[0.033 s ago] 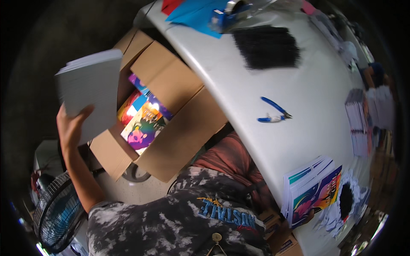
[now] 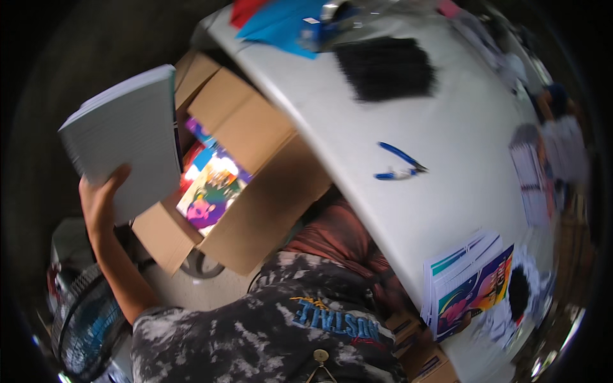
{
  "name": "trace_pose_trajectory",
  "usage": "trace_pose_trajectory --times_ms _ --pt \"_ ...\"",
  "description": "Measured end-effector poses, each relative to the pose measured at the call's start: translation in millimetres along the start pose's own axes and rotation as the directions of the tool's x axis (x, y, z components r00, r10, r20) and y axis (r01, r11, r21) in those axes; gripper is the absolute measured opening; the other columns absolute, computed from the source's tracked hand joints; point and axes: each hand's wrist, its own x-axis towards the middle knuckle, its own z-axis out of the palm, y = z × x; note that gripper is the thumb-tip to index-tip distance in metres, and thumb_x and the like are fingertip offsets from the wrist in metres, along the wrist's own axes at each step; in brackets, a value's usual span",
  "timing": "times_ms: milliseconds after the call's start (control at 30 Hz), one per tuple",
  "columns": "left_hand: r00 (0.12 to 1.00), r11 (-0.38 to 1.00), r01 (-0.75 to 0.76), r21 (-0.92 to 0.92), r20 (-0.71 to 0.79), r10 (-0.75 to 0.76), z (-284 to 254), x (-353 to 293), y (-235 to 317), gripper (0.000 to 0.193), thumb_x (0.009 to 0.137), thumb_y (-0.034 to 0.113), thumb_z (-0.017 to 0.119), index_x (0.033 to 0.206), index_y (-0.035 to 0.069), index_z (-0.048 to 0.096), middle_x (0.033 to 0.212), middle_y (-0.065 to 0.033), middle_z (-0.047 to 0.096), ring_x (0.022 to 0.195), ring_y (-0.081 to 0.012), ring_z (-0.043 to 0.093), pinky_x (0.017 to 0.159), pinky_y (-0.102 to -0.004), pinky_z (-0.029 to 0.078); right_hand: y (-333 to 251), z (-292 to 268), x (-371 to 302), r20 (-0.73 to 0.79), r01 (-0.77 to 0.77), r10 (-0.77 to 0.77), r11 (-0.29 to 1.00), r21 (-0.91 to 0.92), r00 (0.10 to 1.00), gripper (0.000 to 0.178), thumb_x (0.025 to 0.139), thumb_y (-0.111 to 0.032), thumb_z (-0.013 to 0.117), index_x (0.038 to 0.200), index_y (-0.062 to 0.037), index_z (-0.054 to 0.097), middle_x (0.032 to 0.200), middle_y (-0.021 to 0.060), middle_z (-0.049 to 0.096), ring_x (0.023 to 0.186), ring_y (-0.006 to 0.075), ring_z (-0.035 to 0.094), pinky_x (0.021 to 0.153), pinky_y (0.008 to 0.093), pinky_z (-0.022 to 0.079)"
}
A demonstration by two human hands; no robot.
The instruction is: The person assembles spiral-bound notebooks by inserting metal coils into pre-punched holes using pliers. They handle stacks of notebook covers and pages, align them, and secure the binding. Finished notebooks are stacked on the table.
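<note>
Left hand (image 2: 102,204) grips a thick stack of white paper (image 2: 124,150), fingers wrapped under its near edge, raised at the left above an open cardboard box (image 2: 255,210) of colourful covers. Blue pliers (image 2: 399,163) lie on the white surface (image 2: 447,127) to the right.

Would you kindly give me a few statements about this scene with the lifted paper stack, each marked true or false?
1. The left hand holds a thick stack of white sheets raised above the open brown cardboard box. True.
2. The cardboard box holds only plain white paper. False: brightly coloured printed covers show inside it.
3. Blue-handled pliers lie on the white table. True.
4. The pliers rest on top of the black bundle. False: they lie apart from it, on bare tabletop.
5. The right hand grips the pliers. False: no hand touches them; the right hand is out of view.
</note>
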Motion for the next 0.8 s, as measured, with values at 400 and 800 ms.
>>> trace_pose_trajectory --times_ms 400,800 --pt "0.263 0.776 0.511 -0.37 0.926 0.269 400.4 -90.6 213.4 0.045 0.075 0.023 0.071 0.107 -0.005 0.057 0.097 -0.0149 0.063 0.081 -0.0245 0.064 0.074 -0.0361 0.053 -117.8 11.9 25.1 0.39 -0.368 -0.042 0.254 0.895 0.92 0.049 0.089 -0.039 0.042 0.118 0.0002 0.04 0.07 0.0096 0.05 0.047 0.0171 0.041 0.046 0.032 0.038" --pt "-0.069 0.87 0.484 -0.097 0.986 0.149 571.7 -65.9 213.4 0.101 0.079 0.072 0.036 0.134 -0.012 0.023 0.116 -0.0236 0.055 0.099 -0.0307 0.06 0.087 -0.0411 0.048 -127.1 101.8 224.4 0.457 -0.368 -0.012 0.572 0.733 0.89 0.047 0.078 -0.021 0.053 0.12 -0.0006 0.046 0.11 0.0158 0.058 0.097 0.027 0.059 0.088 0.0392 0.048"
